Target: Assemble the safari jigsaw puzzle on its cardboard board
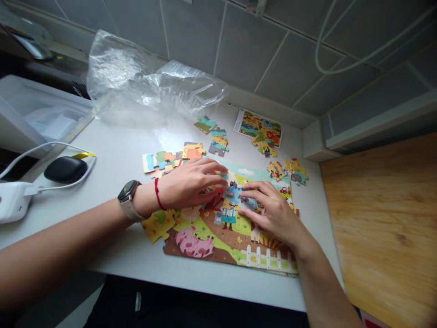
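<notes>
A partly assembled farm jigsaw puzzle (218,243) lies on the white table (112,150), showing a pink pig and a white fence. My left hand (191,184), with a watch and a red string on the wrist, lies flat on the puzzle's upper left with fingers stretched out. My right hand (273,209) rests flat on the puzzle's middle, fingers spread, fingertips pressing beside a blue figure piece (234,196). Both sets of fingertips nearly meet there. Neither hand grips anything.
Loose puzzle pieces (174,159) lie left and behind the puzzle, more pieces (290,171) at the right. A reference picture card (254,123) sits near the wall. A crumpled clear plastic bag (150,84), a black case (65,169), a white charger with cable (13,200) occupy the left. A wooden surface (385,228) adjoins at right.
</notes>
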